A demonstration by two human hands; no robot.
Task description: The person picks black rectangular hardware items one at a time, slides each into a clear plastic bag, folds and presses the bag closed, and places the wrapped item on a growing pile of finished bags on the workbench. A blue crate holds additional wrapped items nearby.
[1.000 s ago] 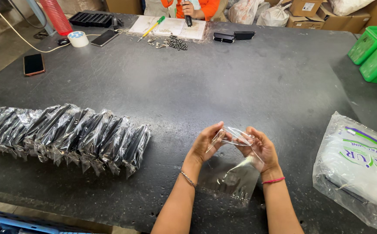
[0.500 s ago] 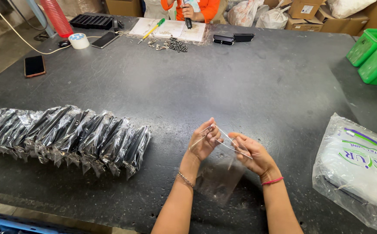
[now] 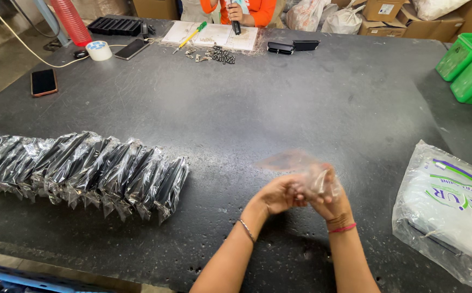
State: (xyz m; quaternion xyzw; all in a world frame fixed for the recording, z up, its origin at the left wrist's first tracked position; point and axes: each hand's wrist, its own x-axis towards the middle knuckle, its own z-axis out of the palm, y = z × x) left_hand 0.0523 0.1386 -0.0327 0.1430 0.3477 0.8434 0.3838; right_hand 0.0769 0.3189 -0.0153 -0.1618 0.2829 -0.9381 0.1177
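both fingers (image 3: 301, 191) around clear plastic bag (image 3: 295, 164)

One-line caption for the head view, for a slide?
Both hands work a clear plastic bag beside a row of bagged black parts.

Row of black items in clear wrappers (image 3: 84, 168) along the tabletop's left near edge, white plastic bag with green and purple print (image 3: 453, 211) at the right near corner, dark-screened phone (image 3: 44, 82) near the far left edge, cardboard boxes (image 3: 388, 10) beyond the far edge
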